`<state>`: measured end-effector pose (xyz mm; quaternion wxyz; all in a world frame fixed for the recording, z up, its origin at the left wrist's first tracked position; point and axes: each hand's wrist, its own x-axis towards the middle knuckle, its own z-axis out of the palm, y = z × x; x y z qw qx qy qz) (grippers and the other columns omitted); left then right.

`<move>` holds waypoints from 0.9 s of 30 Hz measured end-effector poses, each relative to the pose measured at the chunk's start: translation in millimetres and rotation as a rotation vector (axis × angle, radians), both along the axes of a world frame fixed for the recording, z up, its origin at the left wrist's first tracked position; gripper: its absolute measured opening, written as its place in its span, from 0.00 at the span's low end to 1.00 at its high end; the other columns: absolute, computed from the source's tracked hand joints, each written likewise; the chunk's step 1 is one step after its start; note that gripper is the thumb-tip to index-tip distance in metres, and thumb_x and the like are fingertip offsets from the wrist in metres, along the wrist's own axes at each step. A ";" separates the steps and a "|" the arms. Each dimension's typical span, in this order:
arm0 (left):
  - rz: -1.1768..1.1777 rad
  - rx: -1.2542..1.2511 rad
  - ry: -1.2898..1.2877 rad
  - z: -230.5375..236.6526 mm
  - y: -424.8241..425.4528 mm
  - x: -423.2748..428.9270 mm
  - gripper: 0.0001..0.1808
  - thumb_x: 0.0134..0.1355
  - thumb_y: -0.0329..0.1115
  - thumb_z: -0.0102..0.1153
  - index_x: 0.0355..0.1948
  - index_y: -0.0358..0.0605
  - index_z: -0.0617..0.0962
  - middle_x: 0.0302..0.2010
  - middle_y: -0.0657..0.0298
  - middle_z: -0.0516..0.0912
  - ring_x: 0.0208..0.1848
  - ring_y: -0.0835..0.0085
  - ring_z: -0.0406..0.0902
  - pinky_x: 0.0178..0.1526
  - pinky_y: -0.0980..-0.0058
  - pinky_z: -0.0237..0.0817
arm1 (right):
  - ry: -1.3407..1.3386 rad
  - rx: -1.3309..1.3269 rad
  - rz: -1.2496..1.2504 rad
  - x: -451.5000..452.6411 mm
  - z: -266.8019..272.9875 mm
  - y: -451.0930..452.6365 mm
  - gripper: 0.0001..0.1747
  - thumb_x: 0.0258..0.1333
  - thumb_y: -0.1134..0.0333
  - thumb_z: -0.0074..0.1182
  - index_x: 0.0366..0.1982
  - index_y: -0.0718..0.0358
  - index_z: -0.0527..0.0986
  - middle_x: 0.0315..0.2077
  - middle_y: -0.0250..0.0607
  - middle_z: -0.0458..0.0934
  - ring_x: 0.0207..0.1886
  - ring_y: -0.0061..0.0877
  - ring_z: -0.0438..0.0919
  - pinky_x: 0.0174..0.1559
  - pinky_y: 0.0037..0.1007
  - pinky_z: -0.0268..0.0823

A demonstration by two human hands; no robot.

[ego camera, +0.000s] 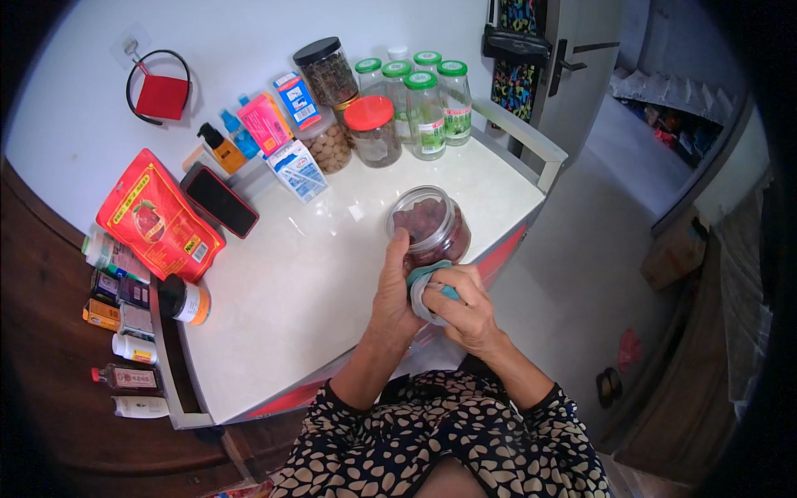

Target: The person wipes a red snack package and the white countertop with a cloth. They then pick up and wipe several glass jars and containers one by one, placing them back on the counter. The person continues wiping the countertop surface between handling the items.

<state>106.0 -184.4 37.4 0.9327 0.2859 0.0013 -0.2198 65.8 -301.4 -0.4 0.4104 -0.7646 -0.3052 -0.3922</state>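
A clear, wide-mouthed jar [459, 240] with its top uncovered holds dark red dried fruit [423, 219] that looks like jujubes. It is at the front edge of the white-topped cabinet [299, 274]. My left hand [392, 292] grips the jar from the near left, its thumb along the side by the rim; its other fingers are mostly hidden. Just below the jar, my right hand [467, 305] has its fingers curled around a teal and translucent round piece [424, 297], possibly a lid with a cloth. This piece lies close against my left palm.
Green-lidded glass bottles [426, 112], a red-lidded jar [373, 134] and small cartons [297, 171] line the back. To the left are a smartphone [221, 200], a red food pouch [163, 218] and a black-lidded jar [187, 300]. A metal rail [523, 137] bounds the right end.
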 end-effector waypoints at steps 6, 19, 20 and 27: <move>0.012 -0.131 0.088 -7.3 4.3 1.4 0.29 0.64 0.53 0.47 0.59 0.44 0.68 0.57 0.56 0.73 0.59 0.64 0.70 0.64 0.60 0.58 | 0.136 0.336 -0.163 2.4 22.2 -22.7 0.23 0.38 0.84 0.55 0.43 0.67 0.74 0.44 0.46 0.71 0.47 0.36 0.72 0.48 0.32 0.67; 0.056 -0.187 0.122 -8.3 23.3 -6.3 0.34 0.61 0.61 0.38 0.58 0.48 0.70 0.55 0.61 0.75 0.56 0.62 0.70 0.60 0.58 0.57 | 0.459 0.596 0.027 -15.4 -7.2 14.4 0.24 0.47 0.80 0.51 0.50 0.69 0.69 0.44 0.42 0.73 0.46 0.23 0.74 0.43 0.23 0.69; 0.005 -0.339 0.115 -24.6 31.8 -0.2 0.34 0.61 0.61 0.37 0.58 0.48 0.70 0.54 0.61 0.75 0.55 0.62 0.70 0.60 0.58 0.57 | 0.504 0.691 -0.019 -15.2 -0.8 11.4 0.23 0.49 0.80 0.50 0.51 0.69 0.69 0.43 0.40 0.74 0.44 0.21 0.74 0.41 0.22 0.69; 0.004 -0.286 0.092 -8.2 26.4 -13.9 0.31 0.64 0.59 0.34 0.57 0.52 0.73 0.57 0.61 0.75 0.58 0.64 0.69 0.59 0.58 0.59 | 0.565 1.052 0.197 11.7 13.2 32.6 0.20 0.58 0.76 0.50 0.54 0.68 0.69 0.39 0.33 0.77 0.40 0.15 0.73 0.42 0.20 0.68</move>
